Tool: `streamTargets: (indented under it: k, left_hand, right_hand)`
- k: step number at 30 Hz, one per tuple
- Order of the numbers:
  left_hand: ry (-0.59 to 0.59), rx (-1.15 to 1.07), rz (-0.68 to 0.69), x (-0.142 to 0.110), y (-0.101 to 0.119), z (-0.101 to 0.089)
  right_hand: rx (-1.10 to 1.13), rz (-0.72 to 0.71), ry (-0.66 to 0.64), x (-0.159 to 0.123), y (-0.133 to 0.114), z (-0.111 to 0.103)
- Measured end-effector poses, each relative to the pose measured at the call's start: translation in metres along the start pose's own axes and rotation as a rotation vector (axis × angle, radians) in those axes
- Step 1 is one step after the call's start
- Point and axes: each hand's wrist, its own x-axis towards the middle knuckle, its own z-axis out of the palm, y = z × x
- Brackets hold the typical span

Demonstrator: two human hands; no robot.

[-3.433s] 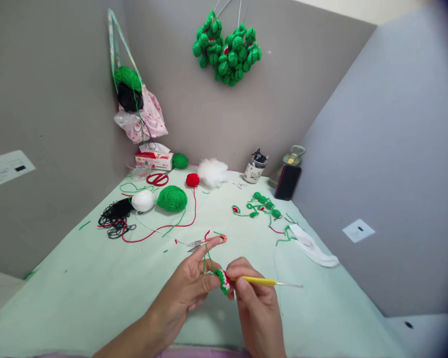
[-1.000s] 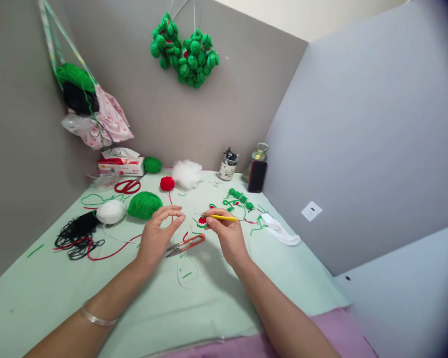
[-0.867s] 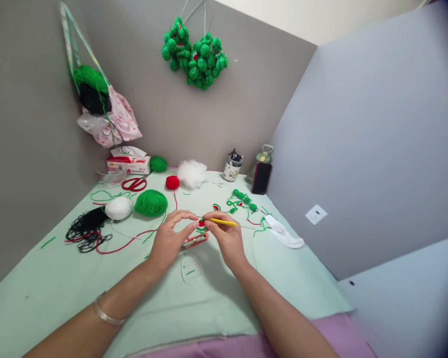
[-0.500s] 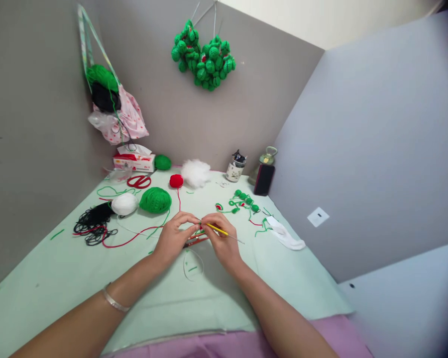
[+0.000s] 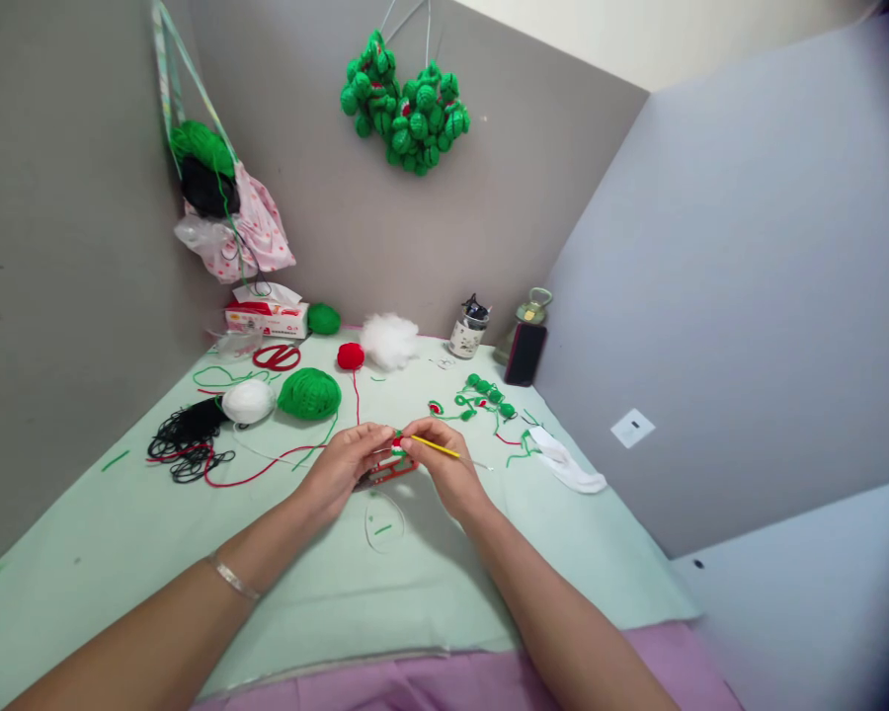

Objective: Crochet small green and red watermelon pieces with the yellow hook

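A: Where's the piece right now?

B: I have the little crocheted piece (image 5: 398, 447), red, white and green, up between both hands, over the middle of the worktop (image 5: 430, 602), well in from its near edge.

A: And the grip?

B: My left hand (image 5: 352, 459) has it in a narrow pinch, thumb against fingers. My right hand (image 5: 448, 474) is closed on a crochet hook (image 5: 437, 446) by its yellow handle, and those fingertips seem to meet the piece too.

A: Which way does it all lie?

B: Here's the relation that counts: the piece sits right of my left fingertips, left of the right ones, so neither hand is clearly nearer. The hook slants; its handle end is at the piece, and the metal shaft I can see runs out toward the worktop's right edge. The piece's own long axis? Can't tell, fingers cover it. Orange-handled snips (image 5: 396, 475) show just below it.

A: Any writing?

B: Looking... the tissue box (image 5: 268, 320) by the far left corner carries print, too small to read. The jar (image 5: 465, 339) along the far edge wears a patterned label, no words I can make out. On the phone (image 5: 525, 355) at the far right corner, no brand shows.
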Motion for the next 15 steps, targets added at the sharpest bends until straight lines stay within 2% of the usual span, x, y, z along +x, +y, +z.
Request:
streamTargets:
  k: [3, 8, 11, 15]
  left_hand:
    - [-0.016, -0.050, 0.005, 0.001, 0.004, -0.003]
    - [-0.020, 0.223, 0.068, 0.004, 0.002, -0.007]
    - [-0.014, 0.306, 0.101, 0.009, -0.002, -0.009]
    - [-0.022, 0.410, 0.112, 0.011, -0.005, -0.011]
  right_hand:
    - [0.075, 0.030, 0.015, 0.002, 0.002, -0.004]
    - [-0.006, -0.038, -0.018, 0.000, 0.003, -0.004]
    - [-0.111, -0.082, -0.026, 0.000, 0.006, -0.003]
    - [-0.149, -0.068, -0.030, 0.003, 0.013, -0.005]
